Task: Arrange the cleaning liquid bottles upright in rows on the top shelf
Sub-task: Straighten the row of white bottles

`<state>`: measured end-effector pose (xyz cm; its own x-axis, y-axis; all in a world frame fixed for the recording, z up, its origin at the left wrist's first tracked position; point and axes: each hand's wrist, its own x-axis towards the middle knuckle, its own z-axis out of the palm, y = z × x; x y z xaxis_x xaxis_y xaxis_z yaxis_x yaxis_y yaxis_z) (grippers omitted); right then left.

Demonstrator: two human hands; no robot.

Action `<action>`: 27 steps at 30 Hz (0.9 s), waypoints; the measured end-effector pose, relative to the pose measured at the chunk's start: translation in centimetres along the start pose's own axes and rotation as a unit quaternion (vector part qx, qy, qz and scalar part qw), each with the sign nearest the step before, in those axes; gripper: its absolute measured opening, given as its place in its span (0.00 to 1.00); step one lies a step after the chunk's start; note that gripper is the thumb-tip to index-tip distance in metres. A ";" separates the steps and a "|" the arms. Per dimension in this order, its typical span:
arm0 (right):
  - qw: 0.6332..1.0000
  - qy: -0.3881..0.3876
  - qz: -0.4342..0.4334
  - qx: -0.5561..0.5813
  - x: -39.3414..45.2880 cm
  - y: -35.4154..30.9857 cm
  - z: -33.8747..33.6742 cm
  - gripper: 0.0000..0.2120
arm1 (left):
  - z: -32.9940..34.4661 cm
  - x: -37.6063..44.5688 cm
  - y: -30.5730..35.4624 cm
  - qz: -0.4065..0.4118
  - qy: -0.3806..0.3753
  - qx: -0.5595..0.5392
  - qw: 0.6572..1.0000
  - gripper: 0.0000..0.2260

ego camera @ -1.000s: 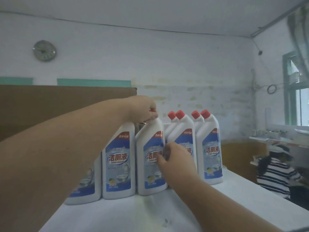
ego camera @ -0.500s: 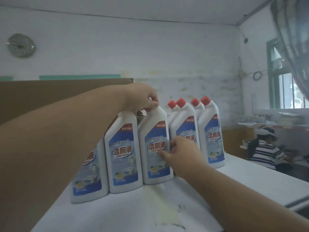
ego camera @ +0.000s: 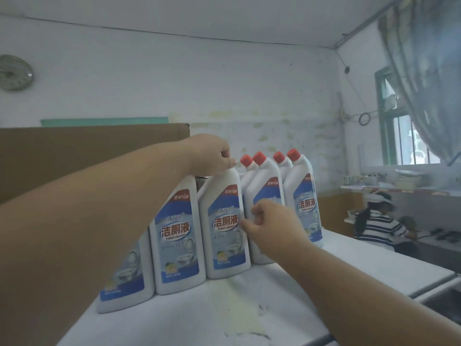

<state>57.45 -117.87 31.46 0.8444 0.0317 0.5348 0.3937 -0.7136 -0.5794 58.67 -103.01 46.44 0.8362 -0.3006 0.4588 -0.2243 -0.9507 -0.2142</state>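
Note:
Several white cleaning liquid bottles with blue labels and red caps stand upright in rows on the white top shelf point(ego camera: 249, 315). My left hand point(ego camera: 212, 154) grips the cap and neck of the middle front bottle point(ego camera: 224, 221), hiding its cap. My right hand point(ego camera: 272, 223) is at that bottle's right side, thumb on its label, fingers curled toward the neighbouring bottle point(ego camera: 264, 186). Another front bottle point(ego camera: 177, 236) stands to the left, and one point(ego camera: 124, 278) is partly hidden by my left arm. The rightmost bottle point(ego camera: 303, 196) stands at the row's end.
A tall brown cardboard panel point(ego camera: 74, 156) stands behind the bottles at left. The shelf's right edge point(ego camera: 424, 280) drops off to a room where a person in a striped shirt point(ego camera: 379, 226) sits. A window point(ego camera: 409, 136) with a curtain is at right.
The view shifted, so the bottles sit slightly more to the right. My left hand stays on the middle bottle's top; my right hand's fingers curled more beside that bottle.

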 end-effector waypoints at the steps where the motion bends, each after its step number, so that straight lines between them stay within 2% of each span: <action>1: 1.000 0.017 0.000 -0.001 0.3 0.2 -0.6 0.12 | 0.1 0.2 0.3 0.001 0.009 0.005 1.000 0.15; 4: 0.999 0.050 0.004 -0.003 1.2 1.0 -2.5 0.13 | 0.5 1.3 1.3 0.002 0.032 -0.006 0.999 0.16; 8: 0.999 0.039 0.012 -0.016 2.0 2.6 -4.3 0.17 | 0.9 3.1 3.3 0.005 0.047 -0.045 0.998 0.21; 17: 1.000 0.016 0.016 -0.003 2.7 5.0 -4.1 0.15 | 0.9 5.7 6.4 0.006 0.002 -0.010 1.000 0.14; 27: 0.997 -0.038 0.056 -0.032 3.1 5.8 -2.5 0.20 | 0.9 5.8 5.2 0.001 0.013 -0.036 0.999 0.12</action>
<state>61.41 -123.72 31.29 0.9074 0.0005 0.4202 0.2743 -0.7583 -0.5914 62.79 -109.64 47.15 0.8223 -0.3040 0.4811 -0.2624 -0.9527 -0.1536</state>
